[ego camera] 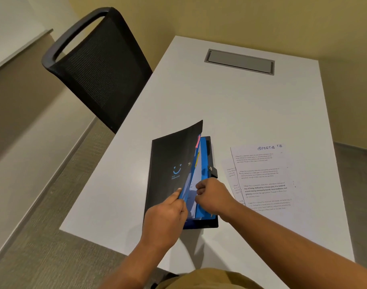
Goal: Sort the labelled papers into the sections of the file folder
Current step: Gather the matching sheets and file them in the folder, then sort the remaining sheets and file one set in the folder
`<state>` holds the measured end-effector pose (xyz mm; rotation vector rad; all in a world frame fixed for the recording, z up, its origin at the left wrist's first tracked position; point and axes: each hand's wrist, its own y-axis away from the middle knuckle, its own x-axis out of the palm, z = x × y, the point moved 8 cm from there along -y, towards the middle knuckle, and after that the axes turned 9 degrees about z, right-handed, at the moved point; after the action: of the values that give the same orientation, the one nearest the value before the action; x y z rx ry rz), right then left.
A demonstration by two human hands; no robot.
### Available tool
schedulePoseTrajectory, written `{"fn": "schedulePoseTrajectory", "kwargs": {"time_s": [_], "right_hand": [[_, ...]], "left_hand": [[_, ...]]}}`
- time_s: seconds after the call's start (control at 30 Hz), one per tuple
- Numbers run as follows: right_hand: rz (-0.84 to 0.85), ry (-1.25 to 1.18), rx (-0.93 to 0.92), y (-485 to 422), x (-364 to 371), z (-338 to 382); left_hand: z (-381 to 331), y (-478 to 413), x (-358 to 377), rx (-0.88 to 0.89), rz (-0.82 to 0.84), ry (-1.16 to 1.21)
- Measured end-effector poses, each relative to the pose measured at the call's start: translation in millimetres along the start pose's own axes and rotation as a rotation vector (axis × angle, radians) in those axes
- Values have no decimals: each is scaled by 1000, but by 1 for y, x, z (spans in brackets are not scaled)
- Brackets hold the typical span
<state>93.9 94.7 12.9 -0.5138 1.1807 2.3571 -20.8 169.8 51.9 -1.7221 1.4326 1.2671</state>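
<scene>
A black file folder point(170, 163) with blue inner sections lies on the white table point(220, 105), its cover lifted. Pink and yellow tabs stick out of the sections near the top. My left hand point(166, 217) pinches the cover and a blue divider at their near edge, holding them up. My right hand point(211, 197) is curled inside the opening, fingers on a white sheet point(192, 185) between the dividers. To the right lies a stack of printed papers point(264, 176); the top one is headed "SPORTS" in blue.
A black mesh chair point(95, 67) stands at the table's left far side. A grey cable hatch point(240, 61) is set into the far table top. The folder's snap strap point(212, 171) hangs at its right edge.
</scene>
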Motion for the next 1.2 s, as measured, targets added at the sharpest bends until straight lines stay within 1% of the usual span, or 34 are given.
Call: {"fn": "schedulePoseTrajectory", "kwargs": {"time_s": [0.1,0.2,0.3,0.47,0.6,0.67,0.87,0.93,1.07,1.2], "right_hand": [[-11,-26,-25,0,-2,-3],[-58,-104,-47,6,-11,-9],[-107,-164,4,12,-27,-29],[-100,-262,78,31,-50,-73],[-109,-232,114,44,-66,-119],[-126,-206,132,49,-74,-144],[-162,-73,217,64,-98,-218],[-169,-45,231,66,-107,-238],[-144,34,240,63,-121,-269],[-10,217,175,54,-127,-277]], "left_hand": [[2,-3,5,-27,48,-25],[4,-8,10,-138,166,-84],[3,-16,12,-178,186,-134],[1,-30,40,-182,367,-203],[-3,-32,68,-164,483,-256],[-8,-30,79,-150,512,-261],[-33,-27,100,-104,521,-146],[-45,-31,108,-112,512,-70],[-64,-45,121,-216,442,151],[-84,-64,139,-338,392,379]]}}
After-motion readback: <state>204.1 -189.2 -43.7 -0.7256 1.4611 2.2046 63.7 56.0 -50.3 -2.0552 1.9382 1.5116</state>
